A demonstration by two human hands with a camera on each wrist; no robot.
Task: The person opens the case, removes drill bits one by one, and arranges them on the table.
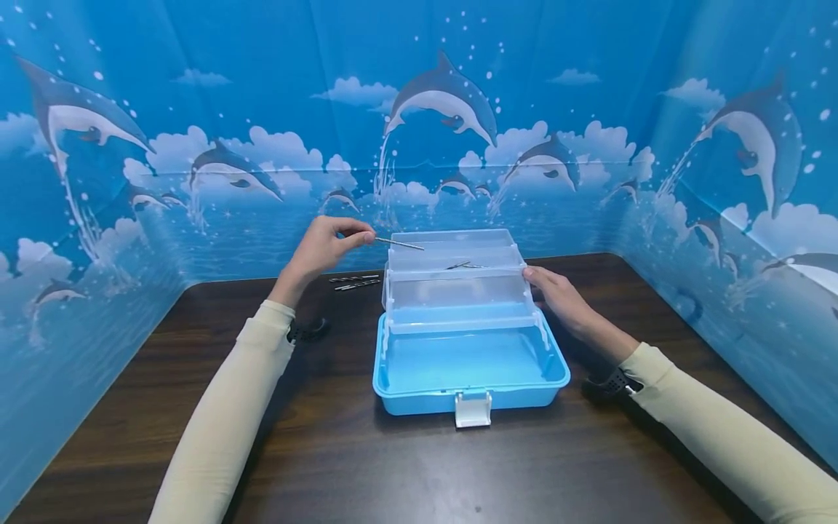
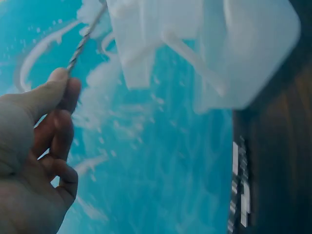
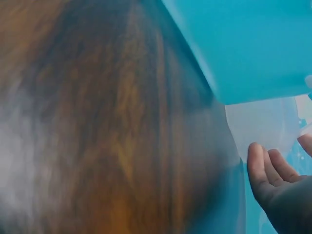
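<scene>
My left hand (image 1: 332,242) pinches a thin twist drill bit (image 1: 401,244) between thumb and fingertips. The bit points right, over the back of an opened toolbox. In the left wrist view its spiral flutes (image 2: 82,45) show above the thumb. The toolbox has a light blue base (image 1: 452,402), raised translucent trays (image 1: 461,318) and a translucent lid (image 1: 452,236) tipped back. A few more bits (image 1: 465,265) lie in the upper tray. At the right side, my right hand (image 1: 556,292) holds the translucent lid's edge (image 3: 261,122), fingers on its outer face.
Several drill bits (image 1: 354,282) lie on the dark wooden table (image 1: 314,437), left of the toolbox. A white latch (image 1: 473,410) hangs at the front of the base. Behind and beside the table hangs a blue dolphin-print cloth (image 1: 275,94).
</scene>
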